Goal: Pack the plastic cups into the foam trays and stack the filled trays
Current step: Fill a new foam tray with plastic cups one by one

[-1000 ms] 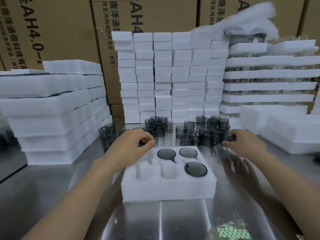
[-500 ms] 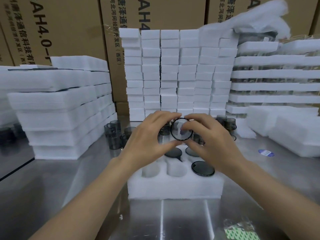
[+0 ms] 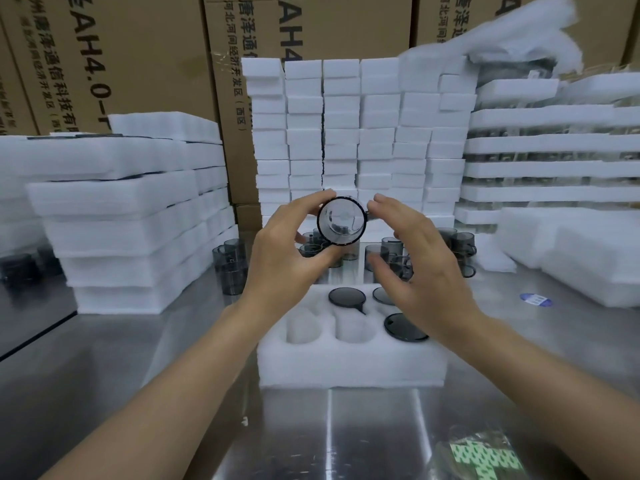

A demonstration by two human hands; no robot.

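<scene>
Head view, starting on the left: the stack of foam slabs (image 3: 131, 216) sits well clear of the action, with a few loose cups (image 3: 230, 265) at its foot on the steel table (image 3: 138, 375). Now the left hand (image 3: 280, 258). A second ago it was down at the tray's back corner; now it's up, thumb and fingers curled round a cup (image 3: 341, 220), mouth turned toward the camera, high above the foam tray (image 3: 349, 365). Looks like a quick check before packing. The right hand (image 3: 422, 271), on that cup half a second ago, has let its fingers go slack and sits just beside it; whether a fingertip still touches, I cannot tell.

Below, three packed cups (image 3: 346, 296) fill the tray's back and right pockets, while two front pockets (image 3: 303, 329) gape empty, so I'd call it about half done. The drop to those pockets is open; only the right wrist hangs over the right side. Further right, stacked filled trays (image 3: 554, 143) stand well apart, and a plastic bag (image 3: 485, 455) lies near the table's front edge.
</scene>
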